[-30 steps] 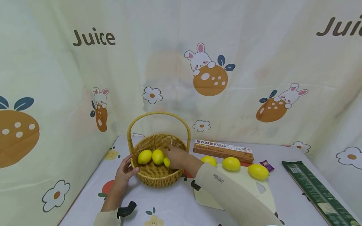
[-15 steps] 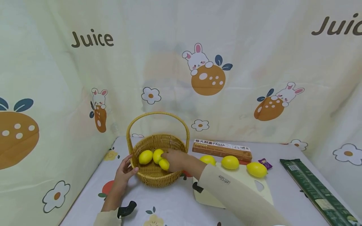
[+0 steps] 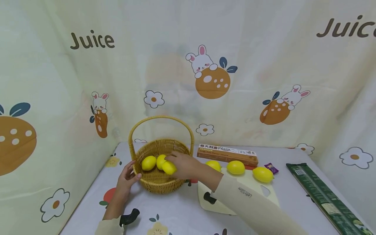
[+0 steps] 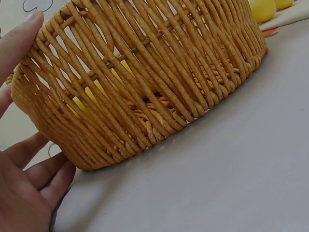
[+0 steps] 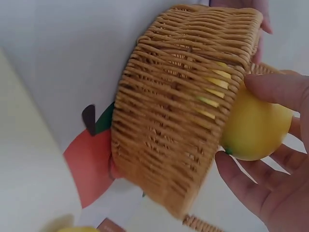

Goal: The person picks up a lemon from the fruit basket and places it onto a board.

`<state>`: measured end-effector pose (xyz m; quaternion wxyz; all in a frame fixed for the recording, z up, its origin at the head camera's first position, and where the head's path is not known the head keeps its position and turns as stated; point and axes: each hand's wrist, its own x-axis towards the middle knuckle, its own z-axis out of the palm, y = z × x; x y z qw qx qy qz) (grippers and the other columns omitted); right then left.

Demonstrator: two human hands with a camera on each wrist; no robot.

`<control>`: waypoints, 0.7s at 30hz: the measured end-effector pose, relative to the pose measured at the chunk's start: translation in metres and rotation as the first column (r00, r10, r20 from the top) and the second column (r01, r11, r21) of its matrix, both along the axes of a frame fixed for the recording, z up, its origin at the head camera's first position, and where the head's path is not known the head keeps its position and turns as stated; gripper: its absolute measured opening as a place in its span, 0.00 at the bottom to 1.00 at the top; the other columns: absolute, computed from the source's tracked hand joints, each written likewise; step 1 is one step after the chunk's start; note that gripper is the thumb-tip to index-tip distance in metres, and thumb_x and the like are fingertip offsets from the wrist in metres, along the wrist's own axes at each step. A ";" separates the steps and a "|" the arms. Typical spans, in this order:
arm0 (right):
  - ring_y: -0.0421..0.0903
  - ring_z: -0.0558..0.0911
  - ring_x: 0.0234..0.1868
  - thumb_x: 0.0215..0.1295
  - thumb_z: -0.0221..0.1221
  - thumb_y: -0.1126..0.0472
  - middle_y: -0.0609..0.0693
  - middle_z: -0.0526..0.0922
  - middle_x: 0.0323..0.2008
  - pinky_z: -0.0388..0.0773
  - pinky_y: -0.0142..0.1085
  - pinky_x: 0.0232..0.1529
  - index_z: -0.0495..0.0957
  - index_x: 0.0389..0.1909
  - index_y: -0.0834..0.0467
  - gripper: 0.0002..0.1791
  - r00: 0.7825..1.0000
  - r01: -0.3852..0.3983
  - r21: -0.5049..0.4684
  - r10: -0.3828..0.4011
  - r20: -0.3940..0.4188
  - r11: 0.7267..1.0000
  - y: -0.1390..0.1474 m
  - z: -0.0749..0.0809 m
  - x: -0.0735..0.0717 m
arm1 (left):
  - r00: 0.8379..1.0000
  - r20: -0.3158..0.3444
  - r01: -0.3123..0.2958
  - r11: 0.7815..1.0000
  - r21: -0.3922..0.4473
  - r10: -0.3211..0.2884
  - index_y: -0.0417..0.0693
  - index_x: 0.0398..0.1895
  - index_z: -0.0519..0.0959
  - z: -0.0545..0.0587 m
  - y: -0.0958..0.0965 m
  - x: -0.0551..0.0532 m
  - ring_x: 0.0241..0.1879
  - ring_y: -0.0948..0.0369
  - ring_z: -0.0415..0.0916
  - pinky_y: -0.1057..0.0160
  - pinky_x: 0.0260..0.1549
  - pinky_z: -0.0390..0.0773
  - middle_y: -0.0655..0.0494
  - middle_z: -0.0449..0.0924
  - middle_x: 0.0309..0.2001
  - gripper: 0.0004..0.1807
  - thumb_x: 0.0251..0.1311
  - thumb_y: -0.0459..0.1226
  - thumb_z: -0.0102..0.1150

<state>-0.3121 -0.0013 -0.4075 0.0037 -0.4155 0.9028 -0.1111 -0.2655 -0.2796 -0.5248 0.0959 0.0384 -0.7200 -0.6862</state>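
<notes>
Right grip (image 3: 183, 165) closed round one lemon (image 3: 169, 167), thumb one side, fingers the other, at the mouth of the wicker basket (image 3: 161, 186). Two yellow lemons (image 3: 149, 163) lie inside; whether the held one touches them, cannot tell. Left grip (image 3: 126, 178) clasps the basket's left side, thumb at the rim. Basket upright on the bench (image 3: 176, 217); cutting board (image 3: 217, 209) to its right, three more lemons (image 3: 236, 167) along the far edge.

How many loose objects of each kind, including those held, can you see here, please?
Yellow oval lemons: 6
Round tan wicker basket: 1
Flat cream cutting board: 1
Long brown-and-white cardboard pasta box: 1
Long flat green packet: 1
Small purple wrapped packet: 1
Total: 11
</notes>
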 end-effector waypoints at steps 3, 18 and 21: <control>0.45 0.75 0.50 0.56 0.67 0.53 0.47 0.70 0.60 0.76 0.41 0.49 0.70 0.66 0.48 0.35 1.000 0.016 -0.023 -0.015 0.012 1.000 0.014 0.004 0.003 | 1.000 0.006 0.005 1.000 0.004 -0.005 0.58 0.73 0.59 0.001 0.000 0.001 0.68 0.46 0.59 0.46 0.66 0.56 0.46 0.56 0.72 0.38 0.62 0.38 0.64; 0.44 0.75 0.48 0.55 0.69 0.55 0.46 0.71 0.58 0.76 0.40 0.48 0.71 0.66 0.49 0.35 0.997 0.071 -0.037 -0.071 -0.006 0.997 0.094 -0.004 0.021 | 1.000 0.001 0.017 1.000 0.010 -0.017 0.58 0.73 0.58 0.002 0.000 -0.001 0.69 0.45 0.58 0.45 0.66 0.55 0.46 0.56 0.72 0.39 0.62 0.38 0.65; 0.43 0.75 0.47 0.55 0.69 0.55 0.45 0.72 0.57 0.76 0.40 0.48 0.72 0.65 0.47 0.34 0.996 0.092 -0.018 -0.092 0.016 0.996 0.106 -0.012 0.027 | 1.000 0.001 0.020 1.000 0.011 -0.020 0.57 0.73 0.58 0.001 -0.001 0.000 0.69 0.45 0.58 0.45 0.66 0.55 0.45 0.56 0.72 0.39 0.62 0.37 0.65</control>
